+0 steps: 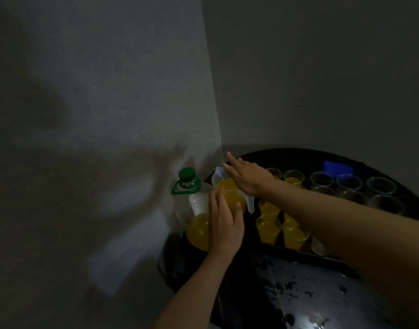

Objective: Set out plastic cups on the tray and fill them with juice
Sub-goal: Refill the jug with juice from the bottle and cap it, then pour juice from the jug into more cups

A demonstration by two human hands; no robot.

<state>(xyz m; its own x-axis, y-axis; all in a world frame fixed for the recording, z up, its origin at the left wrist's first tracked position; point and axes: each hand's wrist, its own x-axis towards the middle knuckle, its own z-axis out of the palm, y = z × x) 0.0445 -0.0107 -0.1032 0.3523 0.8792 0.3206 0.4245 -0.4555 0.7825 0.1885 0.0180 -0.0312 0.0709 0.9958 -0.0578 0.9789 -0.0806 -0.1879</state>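
Jug (230, 197) of orange juice stands upright at the bench's (322, 293) far left edge, between the green-capped bottle (194, 203) and the tray (305, 255).

Your left hand (225, 224) cups its near wall, fingers running up the bottle side and thumb toward the tray.

Your right hand (247, 178) lies across the rim, fingers straight and close together, pointing at the wall corner and holding nothing.

The jug's pale handle sits below your right wrist on the tray side, so the right hand is nearer it. The spout faces away from the cups, so you will likely need to turn the jug before pouring.

- **Jug and bottle:** the jug is well filled; the bottle holds juice only in its lower part.
- **Cups:** filled cups (269, 225) sit at the tray's left end. Empty cups (348, 182) sit toward its right, well apart from the jug.
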